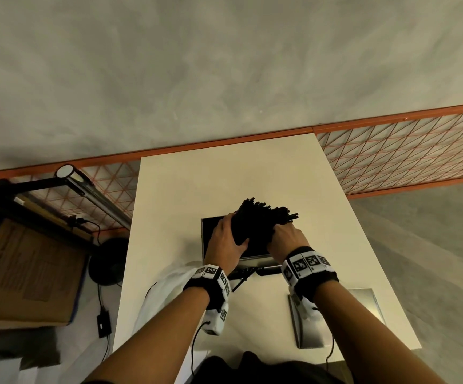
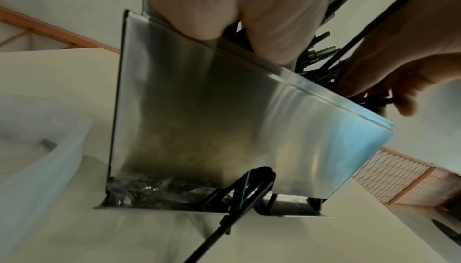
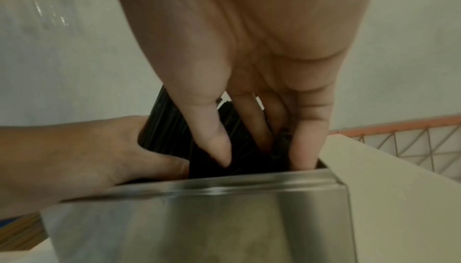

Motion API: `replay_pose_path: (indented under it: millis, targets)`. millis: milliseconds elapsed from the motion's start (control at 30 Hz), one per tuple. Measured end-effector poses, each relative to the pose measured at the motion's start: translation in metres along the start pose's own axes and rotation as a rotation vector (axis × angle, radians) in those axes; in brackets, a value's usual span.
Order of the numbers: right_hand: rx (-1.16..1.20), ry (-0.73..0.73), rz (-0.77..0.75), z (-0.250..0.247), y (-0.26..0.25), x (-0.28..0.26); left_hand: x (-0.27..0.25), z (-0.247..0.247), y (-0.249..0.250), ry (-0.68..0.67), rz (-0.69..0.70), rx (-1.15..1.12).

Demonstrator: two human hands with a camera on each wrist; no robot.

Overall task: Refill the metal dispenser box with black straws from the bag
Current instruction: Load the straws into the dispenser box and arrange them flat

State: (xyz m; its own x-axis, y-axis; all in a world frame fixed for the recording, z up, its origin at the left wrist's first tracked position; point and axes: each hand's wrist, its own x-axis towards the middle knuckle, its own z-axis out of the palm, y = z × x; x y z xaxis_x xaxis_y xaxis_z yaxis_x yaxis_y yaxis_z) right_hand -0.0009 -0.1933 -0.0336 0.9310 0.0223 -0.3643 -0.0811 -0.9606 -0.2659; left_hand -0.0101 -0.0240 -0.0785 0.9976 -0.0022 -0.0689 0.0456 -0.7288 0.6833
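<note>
The open-topped metal dispenser box [image 1: 207, 236] stands mid-table. A thick bundle of black straws [image 1: 263, 217] leans out of its top, tilted to the right. My left hand [image 1: 235, 236] grips the bundle's left side, and my right hand [image 1: 280, 234] grips its right side with fingers down among the straws. In the left wrist view, the left hand [image 2: 237, 21] is above the box front [image 2: 224, 119], and a few straws [image 2: 244, 188] poke from the bottom slot. The right wrist view shows the right hand [image 3: 262, 149] reaching inside the box rim [image 3: 199, 188].
A clear plastic bag [image 1: 163, 289] lies on the white table [image 1: 349, 245] by my left wrist. A flat metal lid [image 1: 335, 317] lies near the right front edge. Left of the table are a cardboard box [image 1: 25, 273], a tube lamp [image 1: 97, 198] and orange wire mesh [image 1: 405, 151].
</note>
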Motion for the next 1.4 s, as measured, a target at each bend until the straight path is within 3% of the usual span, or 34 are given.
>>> replay_pose_path:
  millis: [167,400,833,1100,1267,1400]
  targets:
    - [-0.118,-0.065,0.021,0.008,-0.007,0.006,0.0,-0.001,0.0,-0.005,-0.001,-0.012]
    - [-0.05,-0.097,0.121,0.016,-0.012,0.007,0.0,-0.001,0.0,0.004,0.012,-0.011]
    - [-0.118,-0.139,-0.025,0.012,-0.006,0.008,0.0,-0.002,-0.001,-0.012,0.009,0.013]
    - [-0.041,-0.299,-0.049,0.008,-0.009,0.03,0.0,-0.002,-0.001,-0.02,-0.006,0.02]
    - [0.026,-0.291,-0.068,0.041,0.016,0.069,0.001,-0.001,-0.003,-0.015,0.003,0.018]
    - [0.162,-0.215,-0.025,-0.002,-0.001,0.026,0.0,0.0,-0.004,-0.009,0.02,0.008]
